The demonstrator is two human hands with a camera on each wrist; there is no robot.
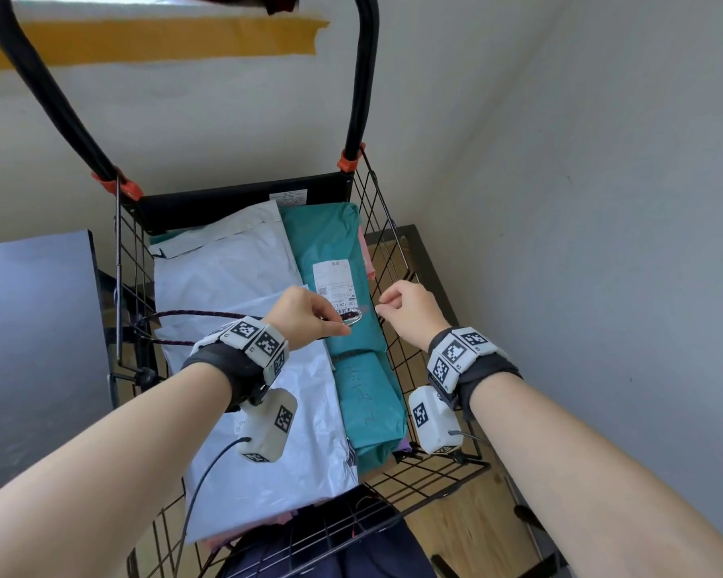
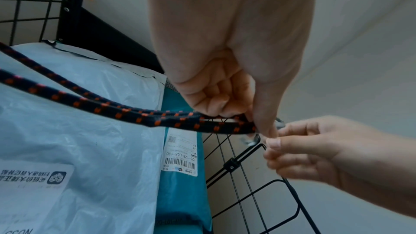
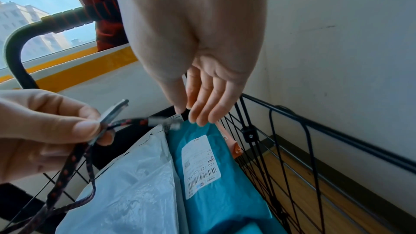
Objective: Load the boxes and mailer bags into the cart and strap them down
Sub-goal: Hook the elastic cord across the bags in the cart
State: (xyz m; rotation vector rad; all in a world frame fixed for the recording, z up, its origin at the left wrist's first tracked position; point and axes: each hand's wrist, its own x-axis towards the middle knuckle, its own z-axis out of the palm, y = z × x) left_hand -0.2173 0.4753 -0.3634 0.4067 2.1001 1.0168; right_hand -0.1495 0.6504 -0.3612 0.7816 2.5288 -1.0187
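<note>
A black wire cart (image 1: pixel 387 244) holds white mailer bags (image 1: pixel 226 264) on the left and teal mailer bags (image 1: pixel 330 244) on the right. A dark cord with orange flecks (image 1: pixel 201 314) runs doubled from the cart's left wall across the white bags. My left hand (image 1: pixel 330 321) pinches its silver metal hook (image 1: pixel 353 318) above the labelled teal bag. In the left wrist view the cord (image 2: pixel 90 102) ends in my left hand (image 2: pixel 225 95). My right hand (image 1: pixel 393 306) hovers just right of the hook, by the cart's right wall, its fingers (image 3: pixel 202 109) relaxed and holding nothing.
A dark table (image 1: pixel 34 327) stands against the cart's left side. The cart's black handle (image 1: pixel 364 77) rises at the far end. A white wall closes in on the right, above a strip of wooden floor (image 1: pixel 468 527). Pink parcels (image 3: pixel 235 147) show beside the teal bags.
</note>
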